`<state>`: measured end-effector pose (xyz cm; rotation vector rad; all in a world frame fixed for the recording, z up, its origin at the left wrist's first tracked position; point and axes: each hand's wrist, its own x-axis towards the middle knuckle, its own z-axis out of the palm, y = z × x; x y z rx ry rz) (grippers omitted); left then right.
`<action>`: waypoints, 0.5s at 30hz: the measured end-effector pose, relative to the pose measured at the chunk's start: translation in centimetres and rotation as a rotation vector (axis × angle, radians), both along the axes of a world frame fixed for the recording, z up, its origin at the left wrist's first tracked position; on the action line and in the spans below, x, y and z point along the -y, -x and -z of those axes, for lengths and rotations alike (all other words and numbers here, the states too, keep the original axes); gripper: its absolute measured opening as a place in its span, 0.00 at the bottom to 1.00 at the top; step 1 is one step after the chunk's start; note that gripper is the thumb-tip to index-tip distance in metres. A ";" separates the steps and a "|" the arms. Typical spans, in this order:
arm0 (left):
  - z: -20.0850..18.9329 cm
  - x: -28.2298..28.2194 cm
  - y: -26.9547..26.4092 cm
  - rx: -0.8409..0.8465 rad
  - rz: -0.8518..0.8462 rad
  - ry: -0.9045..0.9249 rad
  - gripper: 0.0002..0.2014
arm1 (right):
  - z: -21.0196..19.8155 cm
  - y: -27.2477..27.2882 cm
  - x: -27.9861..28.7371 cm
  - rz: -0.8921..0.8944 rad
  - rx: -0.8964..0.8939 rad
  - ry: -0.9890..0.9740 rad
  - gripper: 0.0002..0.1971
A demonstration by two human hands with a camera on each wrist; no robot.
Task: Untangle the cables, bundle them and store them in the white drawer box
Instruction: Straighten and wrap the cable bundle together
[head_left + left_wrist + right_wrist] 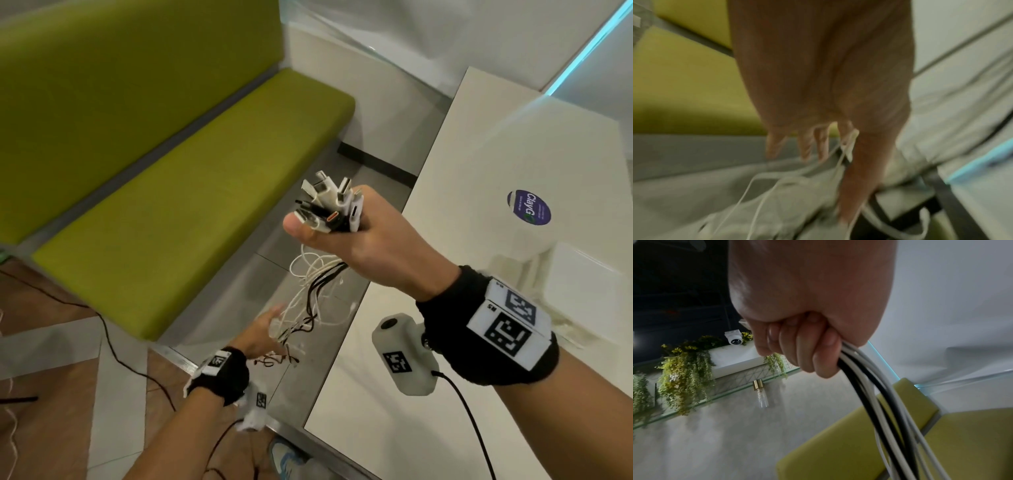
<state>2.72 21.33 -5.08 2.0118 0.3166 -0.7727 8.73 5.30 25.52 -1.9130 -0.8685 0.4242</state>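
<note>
1. Head view: the right hand (370, 246) is fisted round a bunch of white and black cables (317, 291), raised beside the glossy white worktop (376, 394); plug ends (330, 202) fan out above the thumb.
2. Only the right wrist view shows the curled fingers (807, 345) clamping the strands.
3. Lower down, the left hand (265, 330) touches the hanging tails with fingers spread and straight; blur hides exact contact.
4. Behind is a green padded bench (191, 192).
</note>
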 end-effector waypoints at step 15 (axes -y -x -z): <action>-21.3 6.1 -3.0 0.622 0.052 0.529 0.10 | 0.1 0.8 0.2 0.066 -0.180 -0.160 0.26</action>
